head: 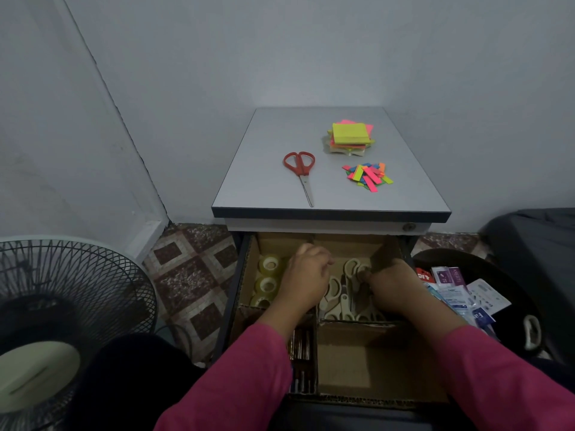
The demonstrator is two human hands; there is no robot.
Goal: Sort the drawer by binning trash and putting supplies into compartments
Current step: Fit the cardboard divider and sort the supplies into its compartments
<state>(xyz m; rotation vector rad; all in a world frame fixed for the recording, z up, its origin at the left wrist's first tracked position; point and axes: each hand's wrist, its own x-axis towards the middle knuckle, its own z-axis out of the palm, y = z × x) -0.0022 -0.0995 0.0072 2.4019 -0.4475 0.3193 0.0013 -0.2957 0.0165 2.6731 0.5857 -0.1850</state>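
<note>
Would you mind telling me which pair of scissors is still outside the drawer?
The red-handled scissors, lying alone on the cabinet top. The other scissors have pale handles and sit in a drawer compartment between the hands.

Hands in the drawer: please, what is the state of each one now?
Left hand: fingers curled, contents cannot be told.
Right hand: grip on a beige scissors handle.

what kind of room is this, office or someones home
Probably a home room rather than an office: patterned floor tiles, a standing fan on the floor, and a small drawer cabinet tucked against a bare wall.
</note>
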